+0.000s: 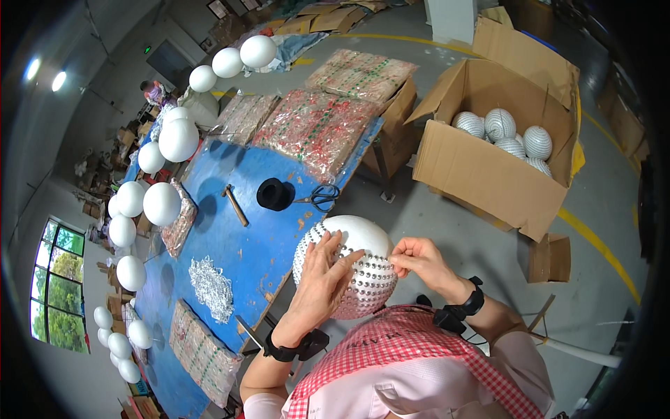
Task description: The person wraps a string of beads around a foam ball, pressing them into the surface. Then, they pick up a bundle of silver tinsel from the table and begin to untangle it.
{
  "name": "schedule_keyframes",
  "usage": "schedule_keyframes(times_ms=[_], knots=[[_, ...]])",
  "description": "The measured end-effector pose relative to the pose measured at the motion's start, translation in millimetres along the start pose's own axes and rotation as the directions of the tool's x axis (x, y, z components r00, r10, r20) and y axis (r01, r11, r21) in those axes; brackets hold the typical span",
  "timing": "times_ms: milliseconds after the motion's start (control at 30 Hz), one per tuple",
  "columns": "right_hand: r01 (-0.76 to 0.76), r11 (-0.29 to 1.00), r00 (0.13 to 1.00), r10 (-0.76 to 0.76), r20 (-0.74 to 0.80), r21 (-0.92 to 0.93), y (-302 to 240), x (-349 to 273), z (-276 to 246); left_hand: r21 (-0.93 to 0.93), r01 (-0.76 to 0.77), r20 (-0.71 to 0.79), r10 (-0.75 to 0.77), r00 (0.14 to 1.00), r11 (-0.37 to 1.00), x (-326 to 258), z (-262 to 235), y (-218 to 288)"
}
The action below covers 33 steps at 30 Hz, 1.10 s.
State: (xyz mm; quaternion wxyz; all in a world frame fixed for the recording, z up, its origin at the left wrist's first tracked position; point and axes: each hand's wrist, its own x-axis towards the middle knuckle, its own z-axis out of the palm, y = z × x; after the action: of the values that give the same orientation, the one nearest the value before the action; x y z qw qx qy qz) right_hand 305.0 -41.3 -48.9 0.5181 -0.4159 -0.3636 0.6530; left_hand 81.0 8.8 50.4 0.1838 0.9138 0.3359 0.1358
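In front of my body is a large white ball (359,229), its lower part wrapped in rows of silver beads and its top bare white. My left hand (322,279) lies over the ball's left side, fingers stretched and thumb spread across the bead rows. At the ball's right edge, my right hand (422,262) is closed in a pinch. The uppermost strand of silver beads (373,257) runs along the ball to these fingertips. The exact bit between them is too small to make out clearly.
A blue table (244,262) bears a hammer (236,205), scissors (320,198), a black spool-like object (275,194), a silver bead heap (211,290) and bagged packs (314,129). White balls (161,204) hang at left. An open carton (488,167) holds wrapped balls (500,124).
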Motion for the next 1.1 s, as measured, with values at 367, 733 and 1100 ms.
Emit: schedule_keyframes(times_ms=[367,733,1100], knots=[[-0.054,0.999,0.999,0.054,0.002,0.0,-1,2,-5,-0.005,0.003,-0.039,-0.003,0.999,1.0,1,5,1],[-0.052,0.995,0.998,0.049,0.031,0.089,9,1,2,-0.07,0.019,-0.134,-0.029,0.991,0.997,-7,15,12],[-0.154,0.951,0.988,0.154,0.024,0.27,36,12,-5,0.037,-0.003,-0.148,0.009,0.989,0.999,-10,22,4]])
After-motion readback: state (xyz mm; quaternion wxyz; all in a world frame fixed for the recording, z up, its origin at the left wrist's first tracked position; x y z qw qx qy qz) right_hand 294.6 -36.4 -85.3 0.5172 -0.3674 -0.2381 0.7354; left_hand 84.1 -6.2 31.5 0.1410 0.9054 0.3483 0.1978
